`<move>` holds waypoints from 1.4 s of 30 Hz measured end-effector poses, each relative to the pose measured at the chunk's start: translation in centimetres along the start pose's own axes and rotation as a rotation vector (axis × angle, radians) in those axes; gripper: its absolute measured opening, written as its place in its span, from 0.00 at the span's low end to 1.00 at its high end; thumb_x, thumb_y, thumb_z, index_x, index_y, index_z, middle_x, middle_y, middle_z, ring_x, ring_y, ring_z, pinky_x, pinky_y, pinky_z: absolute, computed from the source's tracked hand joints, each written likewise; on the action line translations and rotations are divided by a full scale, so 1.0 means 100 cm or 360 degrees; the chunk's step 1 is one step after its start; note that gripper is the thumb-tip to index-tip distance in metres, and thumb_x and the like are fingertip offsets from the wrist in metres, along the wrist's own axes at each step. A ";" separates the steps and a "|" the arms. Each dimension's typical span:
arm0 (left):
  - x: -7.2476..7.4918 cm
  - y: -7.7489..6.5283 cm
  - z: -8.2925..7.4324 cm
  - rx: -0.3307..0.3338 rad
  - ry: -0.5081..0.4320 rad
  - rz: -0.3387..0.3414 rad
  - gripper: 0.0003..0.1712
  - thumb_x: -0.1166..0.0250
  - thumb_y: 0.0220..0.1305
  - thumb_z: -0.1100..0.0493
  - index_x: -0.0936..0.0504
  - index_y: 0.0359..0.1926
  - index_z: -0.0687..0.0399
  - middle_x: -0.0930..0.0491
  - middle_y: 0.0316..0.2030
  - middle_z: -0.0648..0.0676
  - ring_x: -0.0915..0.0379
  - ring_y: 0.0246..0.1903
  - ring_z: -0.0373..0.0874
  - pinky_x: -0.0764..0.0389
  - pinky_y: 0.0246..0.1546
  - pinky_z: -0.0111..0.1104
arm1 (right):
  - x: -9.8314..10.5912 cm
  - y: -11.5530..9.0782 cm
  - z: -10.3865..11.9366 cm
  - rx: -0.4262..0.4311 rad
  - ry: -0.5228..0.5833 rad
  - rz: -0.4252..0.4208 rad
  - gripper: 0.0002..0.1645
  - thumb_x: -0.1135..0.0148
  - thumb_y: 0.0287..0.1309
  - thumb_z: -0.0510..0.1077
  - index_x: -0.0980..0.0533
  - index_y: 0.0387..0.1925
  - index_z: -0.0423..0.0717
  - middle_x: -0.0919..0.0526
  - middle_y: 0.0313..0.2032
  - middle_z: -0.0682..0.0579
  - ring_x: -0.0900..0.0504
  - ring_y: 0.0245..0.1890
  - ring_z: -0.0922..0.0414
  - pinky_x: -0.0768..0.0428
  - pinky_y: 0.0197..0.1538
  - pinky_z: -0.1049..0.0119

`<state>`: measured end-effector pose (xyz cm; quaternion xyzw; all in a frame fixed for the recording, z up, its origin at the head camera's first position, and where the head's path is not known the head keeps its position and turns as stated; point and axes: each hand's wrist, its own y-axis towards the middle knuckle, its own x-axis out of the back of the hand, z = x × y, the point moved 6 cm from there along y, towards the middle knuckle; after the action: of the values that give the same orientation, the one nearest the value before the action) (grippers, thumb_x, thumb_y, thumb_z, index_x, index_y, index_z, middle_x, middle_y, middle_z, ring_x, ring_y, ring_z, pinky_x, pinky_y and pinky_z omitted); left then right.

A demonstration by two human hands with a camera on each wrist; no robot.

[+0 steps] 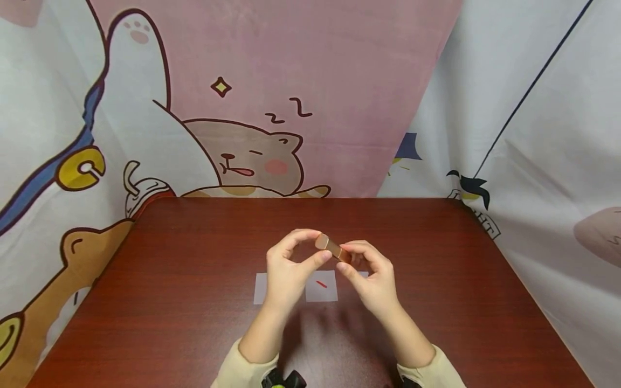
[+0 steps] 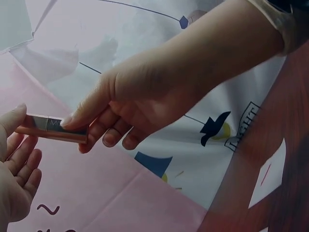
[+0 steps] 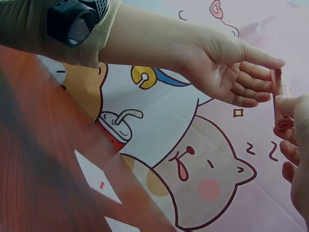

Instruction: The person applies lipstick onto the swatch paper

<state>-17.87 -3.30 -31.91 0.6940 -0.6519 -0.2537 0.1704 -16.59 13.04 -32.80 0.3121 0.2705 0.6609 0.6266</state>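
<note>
A slim lipstick tube [image 1: 333,248], copper-gold with a dark side bearing pale lettering in the left wrist view, is held tilted above the table between both hands. My left hand [image 1: 287,272] pinches its left end between thumb and fingers. The other end sits between the thumb and fingers of my right hand [image 1: 377,276]. In the right wrist view the tube [image 3: 278,92] stands nearly upright, with a reddish round end near the right hand [image 3: 301,125]. Below the hands lies a white paper square [image 1: 321,295] with a short red stroke.
Another white paper [image 1: 260,288] lies to the left, partly behind the left hand. A third paper's edge [image 1: 364,274] shows behind the right hand. The dark red wooden table [image 1: 184,302] meets cartoon-printed cloth [image 1: 339,81] at its back and sides.
</note>
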 end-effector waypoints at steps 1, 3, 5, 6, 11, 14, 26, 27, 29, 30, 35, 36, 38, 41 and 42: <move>0.000 0.002 0.001 -0.0007 0.0008 0.0013 0.18 0.25 0.43 0.74 0.16 0.39 0.66 0.17 0.35 0.58 0.23 0.40 0.46 0.22 0.42 0.36 | 0.000 0.002 0.002 -0.0020 -0.0023 0.0008 0.16 0.34 0.44 0.20 0.23 0.38 0.26 0.21 0.34 0.45 0.29 0.28 0.59 0.28 0.30 0.73; 0.000 0.006 0.003 -0.0022 0.0029 0.0050 0.18 0.25 0.44 0.73 0.16 0.39 0.65 0.17 0.36 0.58 0.23 0.40 0.46 0.22 0.43 0.39 | 0.000 0.007 0.003 -0.0072 -0.0072 0.0030 0.17 0.35 0.43 0.18 0.24 0.38 0.26 0.21 0.33 0.47 0.29 0.29 0.60 0.29 0.31 0.72; -0.001 0.012 0.005 -0.0032 0.0041 0.0097 0.17 0.25 0.45 0.72 0.16 0.40 0.65 0.17 0.36 0.58 0.23 0.40 0.47 0.23 0.44 0.41 | 0.001 0.010 0.000 -0.0126 -0.0124 0.0051 0.17 0.37 0.41 0.16 0.24 0.37 0.26 0.21 0.32 0.49 0.29 0.29 0.60 0.29 0.30 0.69; -0.001 0.015 0.007 -0.0033 0.0046 0.0124 0.17 0.25 0.45 0.72 0.17 0.40 0.65 0.17 0.36 0.58 0.22 0.40 0.47 0.23 0.44 0.41 | 0.001 0.012 -0.001 -0.0148 -0.0146 0.0065 0.17 0.37 0.41 0.16 0.24 0.37 0.26 0.21 0.31 0.49 0.29 0.28 0.60 0.29 0.30 0.69; -0.004 0.031 0.008 0.0005 0.0081 0.0267 0.15 0.27 0.47 0.73 0.18 0.40 0.68 0.17 0.36 0.58 0.22 0.40 0.44 0.25 0.47 0.38 | 0.002 0.021 -0.014 -0.0208 -0.0220 0.0173 0.16 0.36 0.43 0.19 0.23 0.38 0.28 0.25 0.24 0.47 0.30 0.24 0.59 0.29 0.27 0.69; -0.005 0.041 0.004 0.0016 0.0143 0.0361 0.14 0.28 0.49 0.74 0.18 0.39 0.71 0.17 0.35 0.60 0.22 0.40 0.45 0.26 0.49 0.44 | 0.002 0.025 -0.025 -0.0254 -0.0277 0.0263 0.14 0.34 0.46 0.22 0.23 0.38 0.30 0.25 0.23 0.46 0.29 0.23 0.59 0.30 0.25 0.69; -0.006 0.064 0.058 0.0035 0.0384 0.0602 0.12 0.26 0.50 0.65 0.15 0.38 0.60 0.16 0.35 0.50 0.22 0.41 0.46 0.25 0.47 0.44 | 0.000 0.034 -0.067 -0.0449 -0.0399 0.0499 0.11 0.31 0.50 0.29 0.19 0.39 0.34 0.18 0.32 0.45 0.22 0.31 0.47 0.24 0.31 0.63; -0.007 0.065 0.061 0.0028 0.0401 0.0618 0.12 0.25 0.50 0.65 0.15 0.37 0.59 0.16 0.35 0.49 0.22 0.41 0.44 0.25 0.47 0.45 | -0.001 0.034 -0.070 -0.0451 -0.0401 0.0515 0.11 0.31 0.50 0.29 0.19 0.38 0.34 0.18 0.32 0.44 0.21 0.32 0.45 0.24 0.32 0.63; -0.008 0.065 0.066 0.0020 0.0431 0.0645 0.11 0.25 0.50 0.64 0.15 0.37 0.59 0.16 0.34 0.48 0.22 0.40 0.41 0.25 0.47 0.48 | -0.002 0.034 -0.076 -0.0455 -0.0400 0.0550 0.10 0.31 0.49 0.28 0.19 0.37 0.34 0.18 0.32 0.44 0.21 0.34 0.44 0.23 0.33 0.63; -0.008 0.065 0.069 0.0019 0.0445 0.0656 0.11 0.25 0.50 0.64 0.14 0.37 0.59 0.16 0.34 0.48 0.22 0.40 0.40 0.25 0.47 0.48 | -0.003 0.034 -0.079 -0.0464 -0.0394 0.0566 0.10 0.31 0.49 0.28 0.19 0.37 0.34 0.18 0.32 0.44 0.20 0.34 0.44 0.22 0.34 0.63; -0.007 0.063 0.082 0.0035 0.0532 0.0671 0.11 0.24 0.49 0.64 0.14 0.36 0.58 0.16 0.33 0.47 0.23 0.39 0.40 0.25 0.47 0.44 | -0.005 0.031 -0.094 -0.0518 -0.0400 0.0615 0.11 0.31 0.48 0.28 0.19 0.37 0.33 0.18 0.32 0.42 0.20 0.34 0.46 0.22 0.35 0.62; -0.006 0.062 0.085 0.0043 0.0545 0.0670 0.12 0.24 0.48 0.64 0.14 0.36 0.58 0.17 0.33 0.47 0.23 0.38 0.40 0.25 0.46 0.42 | -0.006 0.030 -0.096 -0.0538 -0.0403 0.0619 0.11 0.31 0.48 0.28 0.19 0.37 0.33 0.17 0.32 0.42 0.20 0.34 0.46 0.22 0.35 0.62; -0.005 0.060 0.091 0.0059 0.0570 0.0666 0.12 0.24 0.48 0.64 0.14 0.36 0.58 0.17 0.32 0.47 0.23 0.38 0.40 0.25 0.45 0.39 | -0.007 0.028 -0.103 -0.0584 -0.0403 0.0624 0.12 0.31 0.48 0.28 0.18 0.38 0.34 0.17 0.32 0.42 0.20 0.34 0.47 0.22 0.35 0.61; -0.002 0.057 0.101 0.0088 0.0593 0.0650 0.11 0.24 0.48 0.64 0.14 0.35 0.57 0.17 0.32 0.47 0.23 0.37 0.39 0.23 0.43 0.39 | -0.009 0.025 -0.112 -0.0645 -0.0404 0.0631 0.13 0.31 0.48 0.29 0.19 0.40 0.34 0.17 0.33 0.42 0.20 0.34 0.48 0.22 0.36 0.59; -0.001 0.056 0.104 0.0096 0.0600 0.0642 0.12 0.24 0.47 0.64 0.14 0.35 0.57 0.17 0.32 0.47 0.23 0.37 0.39 0.23 0.43 0.40 | -0.010 0.023 -0.114 -0.0658 -0.0402 0.0633 0.14 0.30 0.48 0.29 0.19 0.40 0.34 0.17 0.33 0.42 0.20 0.34 0.48 0.22 0.36 0.59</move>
<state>-28.46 -2.70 -37.21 0.5898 -0.7411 -0.0615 0.3150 -26.72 12.29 -38.66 0.3046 -0.0160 0.7674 0.5639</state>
